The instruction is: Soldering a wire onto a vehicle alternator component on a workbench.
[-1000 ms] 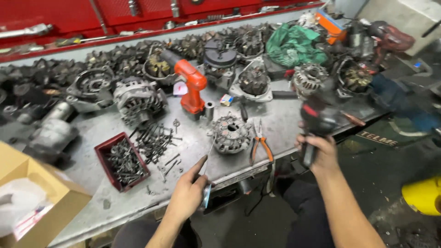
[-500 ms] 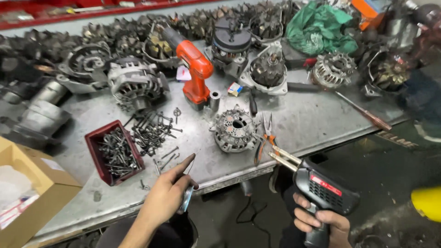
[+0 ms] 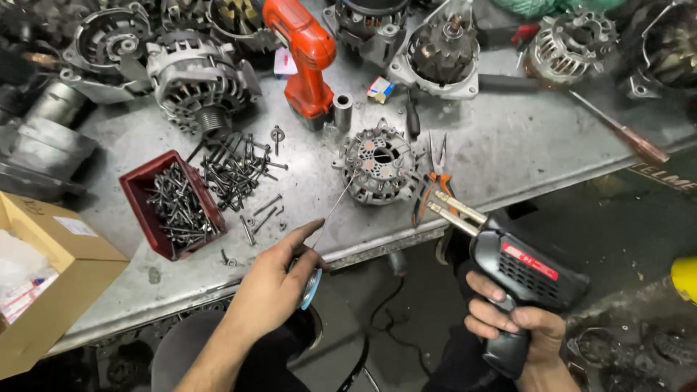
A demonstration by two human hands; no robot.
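Bolts fill red bin; cardboard box holds packets.

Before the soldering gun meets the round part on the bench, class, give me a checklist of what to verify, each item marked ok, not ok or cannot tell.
1. Right hand grips soldering gun firmly: ok.
2. Left hand holds solder spool: ok.
3. Solder wire reaches the round rectifier part: ok.
4. Gun tip touching the part: not ok, beside it.
5. Pliers out of the tip's way: not ok.
6. Tip hot: cannot tell.
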